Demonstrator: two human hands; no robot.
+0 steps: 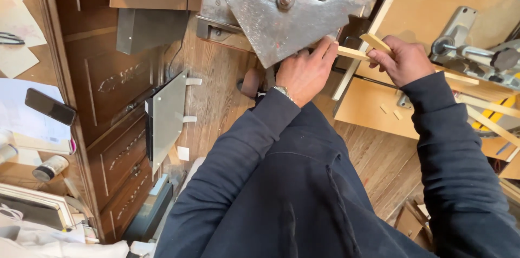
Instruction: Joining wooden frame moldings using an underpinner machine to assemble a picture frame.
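Note:
My left hand [306,71] lies flat against the lower edge of a worn grey metal machine [281,11], fingertips on the end of a thin pale wood strip [353,53]. My right hand [401,62] pinches a second short wood strip [375,42] where it crosses the first one, just right of the machine. Both arms wear dark blue sleeves. A watch sits on my left wrist.
A dark wooden cabinet with drawers [108,128] stands at left, with a phone [50,106] and papers on top. A metal plate [168,114] leans against it. A plywood bench [374,106] and a saw [476,52] stand at right, over a wood plank floor.

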